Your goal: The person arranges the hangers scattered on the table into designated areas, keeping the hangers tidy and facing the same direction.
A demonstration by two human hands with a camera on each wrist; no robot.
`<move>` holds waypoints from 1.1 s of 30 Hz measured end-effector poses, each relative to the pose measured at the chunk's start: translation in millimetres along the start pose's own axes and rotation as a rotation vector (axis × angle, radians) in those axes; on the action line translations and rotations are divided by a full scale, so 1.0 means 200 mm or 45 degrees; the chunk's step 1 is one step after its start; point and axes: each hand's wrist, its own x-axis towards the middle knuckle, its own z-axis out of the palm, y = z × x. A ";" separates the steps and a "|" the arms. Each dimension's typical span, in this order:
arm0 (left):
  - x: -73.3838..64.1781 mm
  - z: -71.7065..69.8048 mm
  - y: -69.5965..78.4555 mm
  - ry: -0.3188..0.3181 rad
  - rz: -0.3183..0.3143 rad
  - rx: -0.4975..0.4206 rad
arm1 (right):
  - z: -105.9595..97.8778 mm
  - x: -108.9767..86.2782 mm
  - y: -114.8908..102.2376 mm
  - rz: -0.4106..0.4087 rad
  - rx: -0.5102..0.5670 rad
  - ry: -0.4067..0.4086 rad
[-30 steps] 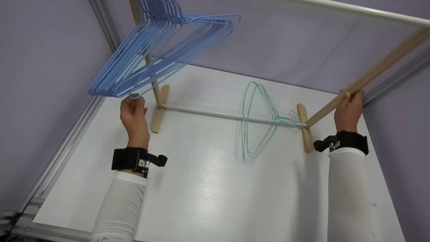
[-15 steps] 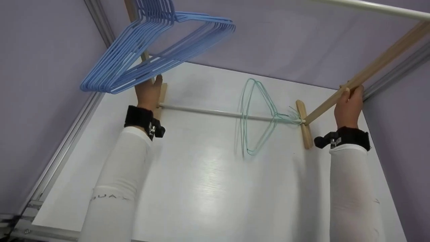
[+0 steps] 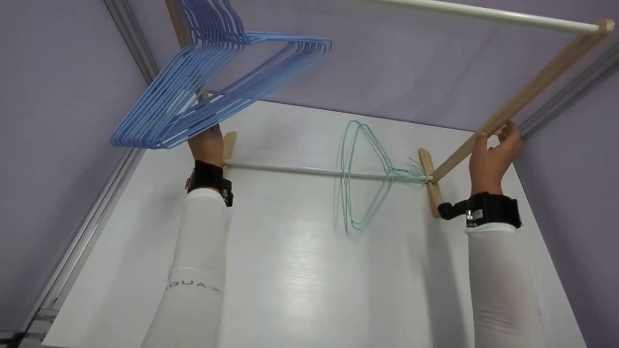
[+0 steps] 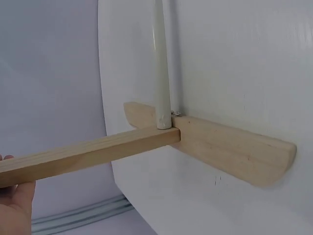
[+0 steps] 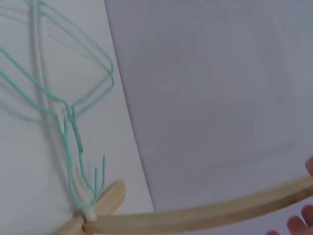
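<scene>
My left hand grips the left wooden post of a clothes rack; in the left wrist view the thumb and fingers lie on opposite sides of it. Blue wire hangers hang in a tight bunch at the upper left, hiding part of that hand in the head view. My right hand is at the right wooden post, fingers loosely spread; in the right wrist view its fingertips stand apart from the wood. Green wire hangers lie around the rack's lower white bar.
The upper white rail crosses the top right. A wooden foot stands at the base of the right post, another foot at the left one. The white board lies beneath, with purple walls around.
My left hand has left the blue hangers' lower corner and gripped the left post. My right hand has loosened from the right post. The upper rail's right end has come into view.
</scene>
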 end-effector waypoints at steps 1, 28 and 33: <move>-0.01 0.00 -0.01 -0.001 -0.018 0.003 | 0.02 -0.04 -0.01 -0.022 0.062 0.056; 0.00 0.02 0.09 -0.190 -0.412 -0.018 | 0.58 -0.63 0.23 0.138 -0.893 -0.715; 0.03 0.03 0.08 -0.180 -0.473 -0.054 | 0.57 -0.63 0.23 0.187 -0.822 -0.734</move>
